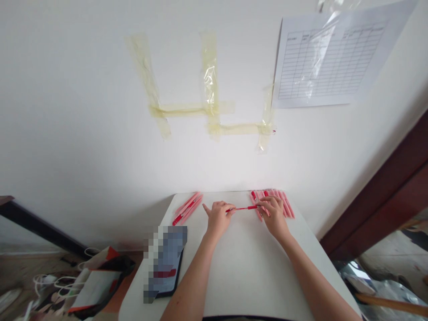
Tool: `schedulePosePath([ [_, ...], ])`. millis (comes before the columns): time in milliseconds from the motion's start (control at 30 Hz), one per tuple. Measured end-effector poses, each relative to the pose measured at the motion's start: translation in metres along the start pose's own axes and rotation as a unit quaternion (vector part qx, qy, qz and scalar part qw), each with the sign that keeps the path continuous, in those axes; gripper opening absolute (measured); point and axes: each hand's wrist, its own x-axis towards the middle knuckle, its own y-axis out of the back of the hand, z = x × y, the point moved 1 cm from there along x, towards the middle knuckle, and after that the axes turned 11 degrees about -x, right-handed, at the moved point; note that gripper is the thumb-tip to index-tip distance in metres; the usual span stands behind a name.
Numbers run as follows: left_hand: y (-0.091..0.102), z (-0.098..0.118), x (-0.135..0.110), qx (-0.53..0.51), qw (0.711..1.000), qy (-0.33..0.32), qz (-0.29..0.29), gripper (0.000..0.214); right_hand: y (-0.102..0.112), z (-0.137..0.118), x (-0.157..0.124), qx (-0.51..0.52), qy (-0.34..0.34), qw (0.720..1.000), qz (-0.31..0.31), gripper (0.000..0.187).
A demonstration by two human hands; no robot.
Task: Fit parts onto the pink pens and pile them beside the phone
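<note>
A slim red pen (252, 207) is stretched level between my two hands above the white table. Its middle is thin, like a refill, and a thicker red part lies toward the right. My left hand (219, 216) pinches the left end between thumb and fingers. At the other end, my right hand (274, 218) grips the pen with thumb and fingertips. Behind and beside the right hand lies a row of pink pens (287, 205), partly hidden by the fingers. To the left of my left hand is a smaller bunch of pink and red pens (189, 208).
The white table (244, 276) stands against a wall with yellowish tape (209, 76) and a printed sheet (331, 62). A phone (169, 263), partly pixelated, lies at the table's left edge. Bags (96, 281) are on the floor at left; plastic wrapping (388, 290) is at lower right.
</note>
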Motion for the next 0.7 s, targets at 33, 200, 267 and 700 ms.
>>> schedulePosePath([
  [33, 0.0001, 0.0001, 0.0000, 0.001, 1.000, 0.001, 0.002, 0.013, 0.0010, -0.0002, 0.0003, 0.001, -0.002, 1.000, 0.003, 0.017],
  [200, -0.0001, 0.0007, -0.0001, -0.001, 1.000, -0.002, 0.009, 0.013, 0.0049, 0.0007, 0.0013, 0.001, -0.031, 0.999, 0.013, 0.019],
  [267, 0.0001, 0.0009, -0.0003, 0.000, 1.000, -0.002, 0.012, 0.012, 0.0050, 0.0025, 0.0010, 0.003, -0.040, 0.999, 0.016, 0.020],
  [700, 0.0028, 0.0014, 0.0003, 0.024, 0.999, 0.019, 0.011, 0.015, 0.0087, 0.0085, 0.0024, -0.001, -0.075, 0.997, 0.031, 0.022],
])
